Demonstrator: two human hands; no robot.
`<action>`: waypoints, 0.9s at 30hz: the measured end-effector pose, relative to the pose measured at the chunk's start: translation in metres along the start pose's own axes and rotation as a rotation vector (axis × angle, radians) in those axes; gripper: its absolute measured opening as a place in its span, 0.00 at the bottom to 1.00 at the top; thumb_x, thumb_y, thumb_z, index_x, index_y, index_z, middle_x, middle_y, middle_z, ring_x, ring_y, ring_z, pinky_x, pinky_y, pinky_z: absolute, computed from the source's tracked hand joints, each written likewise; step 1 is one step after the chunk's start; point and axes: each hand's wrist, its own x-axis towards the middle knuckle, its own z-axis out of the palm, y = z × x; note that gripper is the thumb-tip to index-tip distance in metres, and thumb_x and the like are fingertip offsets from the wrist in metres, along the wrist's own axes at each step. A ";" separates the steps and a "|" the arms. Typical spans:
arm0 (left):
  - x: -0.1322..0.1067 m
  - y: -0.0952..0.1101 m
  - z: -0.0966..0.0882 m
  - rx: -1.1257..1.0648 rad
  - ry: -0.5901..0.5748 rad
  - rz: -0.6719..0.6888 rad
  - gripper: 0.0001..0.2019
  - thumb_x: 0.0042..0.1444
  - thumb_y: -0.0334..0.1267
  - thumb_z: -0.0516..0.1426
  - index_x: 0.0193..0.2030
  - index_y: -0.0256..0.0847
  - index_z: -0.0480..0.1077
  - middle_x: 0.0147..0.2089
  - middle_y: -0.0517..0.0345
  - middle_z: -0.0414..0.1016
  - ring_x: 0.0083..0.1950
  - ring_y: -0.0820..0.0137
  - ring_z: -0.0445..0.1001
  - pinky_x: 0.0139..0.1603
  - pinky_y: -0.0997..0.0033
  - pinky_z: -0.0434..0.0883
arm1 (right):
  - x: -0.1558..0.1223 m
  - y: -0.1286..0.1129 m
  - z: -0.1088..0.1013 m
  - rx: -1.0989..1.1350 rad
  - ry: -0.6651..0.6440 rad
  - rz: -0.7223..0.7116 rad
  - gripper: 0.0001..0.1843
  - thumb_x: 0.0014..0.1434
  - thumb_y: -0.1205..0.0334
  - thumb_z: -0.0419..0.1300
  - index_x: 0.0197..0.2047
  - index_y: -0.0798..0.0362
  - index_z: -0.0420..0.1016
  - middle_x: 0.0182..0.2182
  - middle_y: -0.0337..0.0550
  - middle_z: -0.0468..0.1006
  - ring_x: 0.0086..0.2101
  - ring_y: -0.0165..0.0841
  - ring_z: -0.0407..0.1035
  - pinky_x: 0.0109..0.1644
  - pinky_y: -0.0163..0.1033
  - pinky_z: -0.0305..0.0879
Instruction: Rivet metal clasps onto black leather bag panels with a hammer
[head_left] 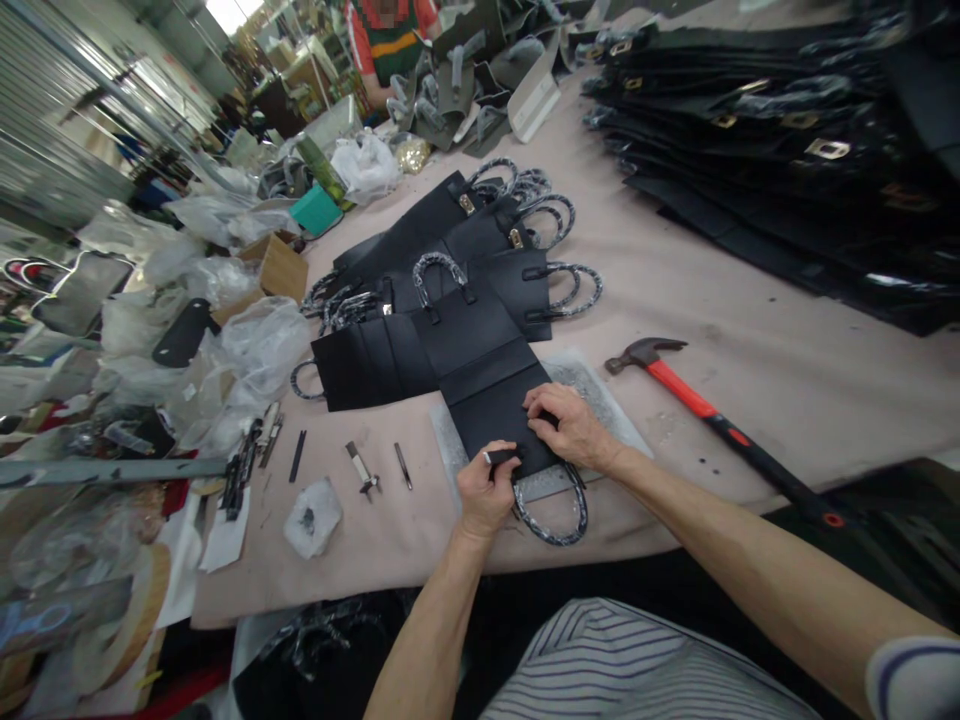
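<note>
Panel [489, 398] left of the hammer [739, 437] looks light and kinda bendy, so we'd grab its edges, our left hand [484, 492] pinching some small dark piece [502, 457], but for our right hand [576, 428] we can't tell

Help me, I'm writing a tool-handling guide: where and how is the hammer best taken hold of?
Likely by the black lower handle, from above on the person's right: the hammer lies flat on its side, head pointing away, and its long handle slants back toward that side.
</note>
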 end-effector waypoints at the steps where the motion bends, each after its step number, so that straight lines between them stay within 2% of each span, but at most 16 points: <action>1: 0.001 0.000 0.000 0.006 -0.014 -0.007 0.06 0.64 0.32 0.59 0.45 0.39 0.78 0.42 0.52 0.83 0.45 0.63 0.83 0.51 0.64 0.81 | 0.000 0.000 0.000 0.000 0.000 0.004 0.05 0.57 0.70 0.59 0.33 0.50 0.70 0.40 0.45 0.79 0.43 0.40 0.72 0.50 0.49 0.60; 10: 0.001 0.002 0.002 0.001 -0.017 -0.020 0.06 0.63 0.31 0.58 0.43 0.39 0.77 0.42 0.53 0.83 0.42 0.65 0.82 0.48 0.67 0.80 | 0.001 -0.001 -0.001 0.003 -0.018 0.004 0.03 0.56 0.67 0.59 0.32 0.50 0.70 0.38 0.44 0.79 0.42 0.40 0.72 0.50 0.49 0.63; 15: 0.001 0.002 0.004 0.023 0.001 -0.019 0.06 0.63 0.32 0.58 0.43 0.40 0.77 0.41 0.53 0.83 0.41 0.65 0.83 0.46 0.69 0.80 | 0.000 -0.003 -0.012 -0.014 0.013 0.023 0.03 0.56 0.65 0.60 0.34 0.49 0.69 0.37 0.44 0.78 0.41 0.40 0.72 0.48 0.48 0.67; 18: 0.002 0.004 0.005 0.029 -0.002 -0.030 0.06 0.62 0.32 0.58 0.44 0.40 0.77 0.41 0.54 0.83 0.41 0.66 0.83 0.46 0.69 0.80 | -0.007 -0.002 -0.033 -0.099 0.067 0.062 0.02 0.57 0.65 0.59 0.35 0.49 0.69 0.38 0.47 0.77 0.42 0.42 0.71 0.49 0.50 0.67; 22: 0.003 0.006 0.007 0.019 -0.022 -0.044 0.06 0.62 0.32 0.58 0.44 0.41 0.76 0.40 0.55 0.83 0.41 0.65 0.83 0.47 0.68 0.80 | -0.031 0.005 -0.081 -0.492 0.134 0.155 0.04 0.58 0.64 0.58 0.38 0.51 0.70 0.40 0.54 0.77 0.44 0.48 0.70 0.50 0.53 0.65; 25: 0.004 0.008 0.008 0.008 -0.023 -0.061 0.07 0.61 0.31 0.58 0.44 0.42 0.76 0.40 0.55 0.83 0.41 0.65 0.83 0.46 0.67 0.80 | -0.059 0.014 -0.120 -0.771 0.090 0.287 0.08 0.58 0.60 0.60 0.39 0.54 0.71 0.36 0.59 0.74 0.39 0.50 0.70 0.41 0.52 0.62; 27: 0.004 0.008 0.009 -0.005 -0.015 -0.069 0.07 0.61 0.31 0.58 0.43 0.41 0.76 0.40 0.55 0.83 0.42 0.65 0.83 0.47 0.67 0.80 | -0.076 0.022 -0.140 -0.787 0.057 0.362 0.09 0.57 0.56 0.63 0.37 0.52 0.72 0.31 0.57 0.72 0.31 0.46 0.68 0.33 0.49 0.58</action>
